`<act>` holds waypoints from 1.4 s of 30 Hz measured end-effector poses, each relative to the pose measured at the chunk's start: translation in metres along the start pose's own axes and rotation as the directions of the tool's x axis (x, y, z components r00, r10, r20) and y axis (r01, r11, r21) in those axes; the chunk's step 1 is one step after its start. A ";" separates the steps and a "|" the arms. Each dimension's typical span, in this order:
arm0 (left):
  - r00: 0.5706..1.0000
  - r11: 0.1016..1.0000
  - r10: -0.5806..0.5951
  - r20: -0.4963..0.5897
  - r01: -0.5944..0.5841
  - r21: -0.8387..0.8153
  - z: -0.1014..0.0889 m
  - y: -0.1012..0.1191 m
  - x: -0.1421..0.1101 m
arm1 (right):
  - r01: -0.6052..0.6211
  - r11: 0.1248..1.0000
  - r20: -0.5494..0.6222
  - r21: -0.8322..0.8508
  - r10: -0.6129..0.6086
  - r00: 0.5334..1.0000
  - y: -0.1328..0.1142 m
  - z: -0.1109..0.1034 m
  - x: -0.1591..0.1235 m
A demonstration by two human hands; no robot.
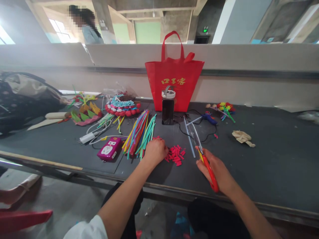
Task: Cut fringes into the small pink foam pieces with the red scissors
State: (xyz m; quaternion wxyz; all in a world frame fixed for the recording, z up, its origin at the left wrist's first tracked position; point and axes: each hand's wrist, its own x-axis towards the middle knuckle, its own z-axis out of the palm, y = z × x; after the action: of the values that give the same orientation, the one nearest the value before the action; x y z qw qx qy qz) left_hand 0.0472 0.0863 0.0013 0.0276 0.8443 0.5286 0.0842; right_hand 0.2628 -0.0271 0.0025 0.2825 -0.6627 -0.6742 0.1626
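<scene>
The right hand (216,167) is over the front part of the bench (279,159), its grip curled around the red-and-yellow handles of the scissors (210,174), whose blades point away from the person. To its left, the left hand (157,151) rests low with its fingers drawn together at the left edge of a small pile of red pieces (176,154). Some red shows beside those fingers, but I cannot tell how far open that grip is or whether it has hold of a piece. The pile lies on the bench between the two hands

Just left of the left hand lies a bundle of coloured strips (136,132), mostly green, purple, yellow and red, with a purple box (109,149) near its left side. Beyond the pile a dark phone (167,113) stands upright in front of a bottle (168,94), and a red bag (174,71) stands behind both. Clear sticks (189,141) lie beyond the right hand, near a blue glue gun (209,119). Farther right are a crumpled beige item (241,136) and a colourful flower bunch (225,109)
</scene>
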 end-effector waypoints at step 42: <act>0.977 -0.489 -0.205 0.055 -0.054 -0.871 -0.020 0.051 -0.037 | 0.156 0.957 -0.249 -0.245 -0.218 0.944 -0.025 0.027 -0.010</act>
State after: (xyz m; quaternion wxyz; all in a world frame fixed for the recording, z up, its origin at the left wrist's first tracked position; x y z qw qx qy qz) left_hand 0.0735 0.0300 0.0235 0.7059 0.3521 0.2579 0.5579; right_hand 0.2260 -0.0347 -0.0058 0.3113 -0.6388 -0.7027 -0.0345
